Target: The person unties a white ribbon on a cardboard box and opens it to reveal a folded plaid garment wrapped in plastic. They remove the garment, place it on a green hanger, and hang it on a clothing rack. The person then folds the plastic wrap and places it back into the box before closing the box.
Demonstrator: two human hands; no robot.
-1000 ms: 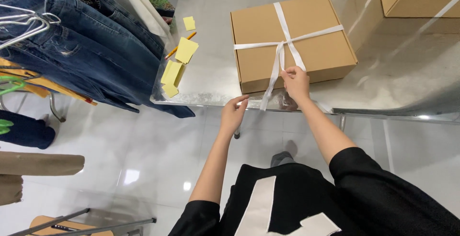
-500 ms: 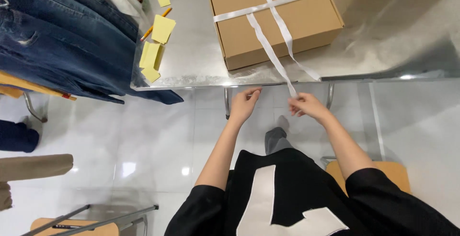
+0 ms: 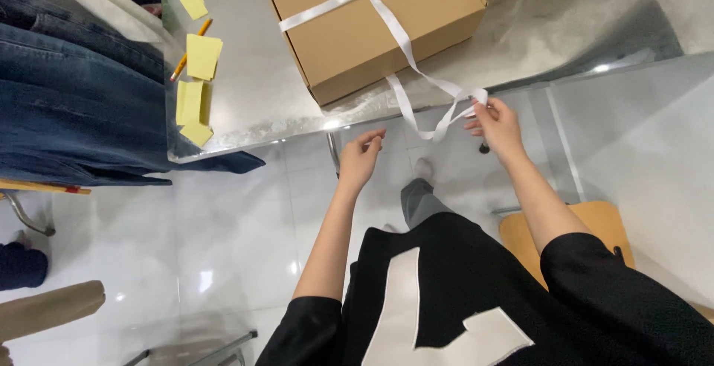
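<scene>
White ribbon (image 3: pixel 416 117) hangs off the table edge, its looped end pinched in the right hand (image 3: pixel 497 124). The left hand (image 3: pixel 362 159) hovers nearby, fingers loosely curled, empty. Beyond sit the cardboard box (image 3: pixel 372 24), yellow sticky notes (image 3: pixel 195 83) and jeans (image 3: pixel 74 106).

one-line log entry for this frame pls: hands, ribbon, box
right hand: pinching white ribbon ends | left hand: open, holding nothing, below table edge | cardboard box: on table, ribbon crossed over top
</scene>
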